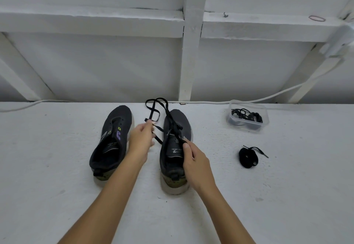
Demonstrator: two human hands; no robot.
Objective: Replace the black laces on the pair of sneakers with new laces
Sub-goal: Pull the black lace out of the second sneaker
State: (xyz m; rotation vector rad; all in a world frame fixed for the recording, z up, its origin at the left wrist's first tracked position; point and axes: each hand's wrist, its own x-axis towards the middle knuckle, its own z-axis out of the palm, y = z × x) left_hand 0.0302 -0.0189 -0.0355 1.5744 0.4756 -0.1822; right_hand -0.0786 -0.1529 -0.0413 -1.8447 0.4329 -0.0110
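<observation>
Two dark sneakers stand side by side on the white surface, toes pointing away. The left sneaker [112, 138] has bare eyelets and no lace. A black lace [156, 109] runs through the right sneaker [175, 147] and loops loosely beyond its toe. My left hand [140, 138] pinches one strand of that lace between the shoes. My right hand [193, 164] pinches the lace at the right sneaker's tongue. A coiled black lace [248, 157] lies to the right of the shoes.
A clear plastic box [247, 118] holding more black laces stands at the back right. A white cable [268, 96] runs along the wall's foot. White wall beams rise behind, with a rubber band [317, 18] on the ledge.
</observation>
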